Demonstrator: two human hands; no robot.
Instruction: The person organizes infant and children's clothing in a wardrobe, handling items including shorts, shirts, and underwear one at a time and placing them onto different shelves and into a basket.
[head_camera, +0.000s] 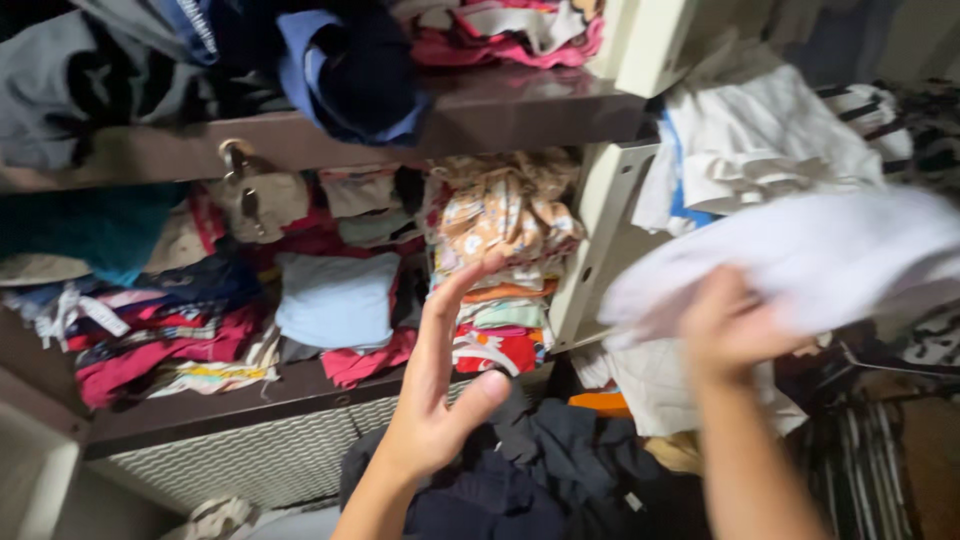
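Holding a pale white, soft cloth garment (800, 255) aloft at the right of the view, right hand (725, 325) closed around its lower edge; motion blur over hand and cloth, so exact finger placement cannot be told. Grip of this hand: shut on the fabric, bunching it so the rest hangs free above the clutter below.

Left hand (440, 390) raised in the centre, palm open, fingers extended and spread wide, thumb out; nothing held, nothing touched. Positioned just in front of the shelf stacks, near the white garment but apart from it.

Directly beneath both forearms: heap of dark navy and black clothing (540, 470), loose and unfolded, lying low in front of the wardrobe. Small orange item (600, 402) showing at its far edge.

Behind the left hand: dark brown wooden lower shelf (200, 415), loaded with folded stacks packed side by side for access from the front. Folded light blue cloth (335, 300) at centre; red and pink folded pieces (150, 350) to the left; narrow stack with a red patterned item (495, 350) to the right, topped by a floral peach-toned bundle (505, 215).

Cream-coloured upright panel (600, 230) separating that bay from a crumpled white pile (760, 140) further right.

Farthest up: dark brown upper shelf (520, 110), carrying a blue and navy garment (345, 65) drooping over its front edge, and pink folded fabric (500, 40) beside it.
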